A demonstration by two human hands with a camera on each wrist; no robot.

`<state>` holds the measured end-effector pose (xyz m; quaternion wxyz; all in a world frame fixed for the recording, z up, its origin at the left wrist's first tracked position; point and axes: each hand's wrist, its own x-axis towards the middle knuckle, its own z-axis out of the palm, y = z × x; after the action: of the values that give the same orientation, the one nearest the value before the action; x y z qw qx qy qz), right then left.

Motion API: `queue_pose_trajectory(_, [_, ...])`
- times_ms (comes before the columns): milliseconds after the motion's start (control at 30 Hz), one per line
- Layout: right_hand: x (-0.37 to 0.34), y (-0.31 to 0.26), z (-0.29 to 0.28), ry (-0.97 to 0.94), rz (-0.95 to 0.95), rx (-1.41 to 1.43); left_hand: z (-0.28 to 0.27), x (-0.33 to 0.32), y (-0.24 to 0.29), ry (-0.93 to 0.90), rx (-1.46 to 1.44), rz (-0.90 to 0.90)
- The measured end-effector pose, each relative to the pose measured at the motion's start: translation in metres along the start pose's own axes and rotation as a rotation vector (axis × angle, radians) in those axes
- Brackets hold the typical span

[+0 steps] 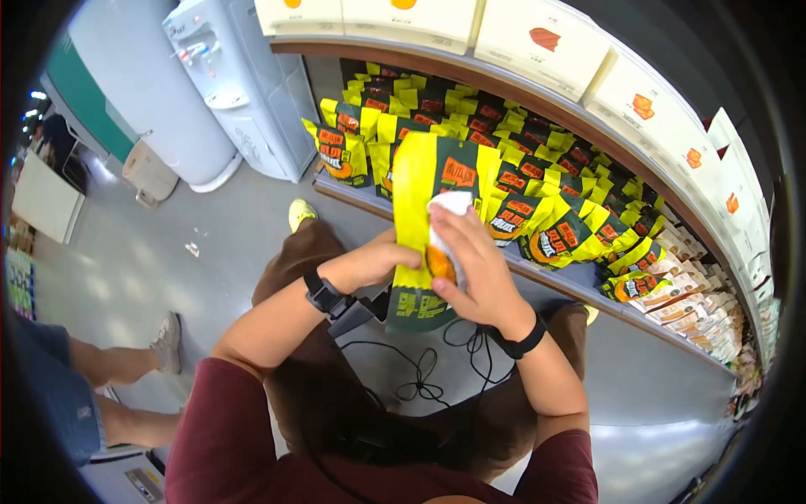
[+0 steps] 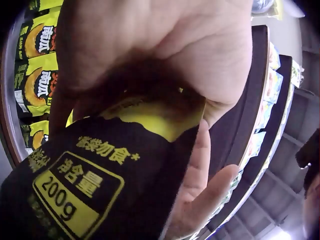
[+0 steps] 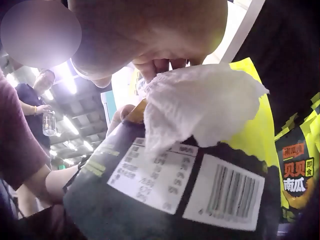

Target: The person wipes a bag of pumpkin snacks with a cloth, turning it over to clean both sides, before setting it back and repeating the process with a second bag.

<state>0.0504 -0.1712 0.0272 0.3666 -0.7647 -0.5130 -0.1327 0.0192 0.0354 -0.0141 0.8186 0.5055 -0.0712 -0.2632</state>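
A yellow and dark green pouch point(image 1: 418, 307) stands tall between the hands in the head view. My left hand point(image 1: 369, 262) grips its left edge, the thumb on the front. With a crumpled white tissue point(image 1: 452, 202) under its fingers, my right hand point(image 1: 477, 265) lies against the pouch's front. In the right wrist view the tissue point(image 3: 200, 100) hangs from my right hand point(image 3: 150, 37) over the pouch's back point(image 3: 125, 210), near a barcode label. The left wrist view shows my left hand point(image 2: 165, 40) above the dark pouch point(image 2: 110, 155); its fingertips are hidden.
A low shelf point(image 1: 537, 273) holds rows of similar pouches point(image 1: 340, 155), with pale packets point(image 1: 705, 294) at its right end. White boxes point(image 1: 537, 38) line the shelf above. Black cables point(image 1: 420, 378) lie on the floor. A water dispenser point(image 1: 243, 92), a bin point(image 1: 151, 172) and another person's leg point(image 1: 126, 361) are leftward.
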Motion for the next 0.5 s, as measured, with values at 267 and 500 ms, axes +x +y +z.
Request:
queue_pose_trajectory(267, [0.0,-0.005,-0.004,-0.031,-0.004,-0.046,0.012,-0.004,0.006,0.026,0.067,-0.002])
queue_pose_trajectory(500, [-0.001,0.002,-0.003,0.001,0.028,-0.144,-0.004,0.002,-0.003,-0.008,0.106,-0.028])
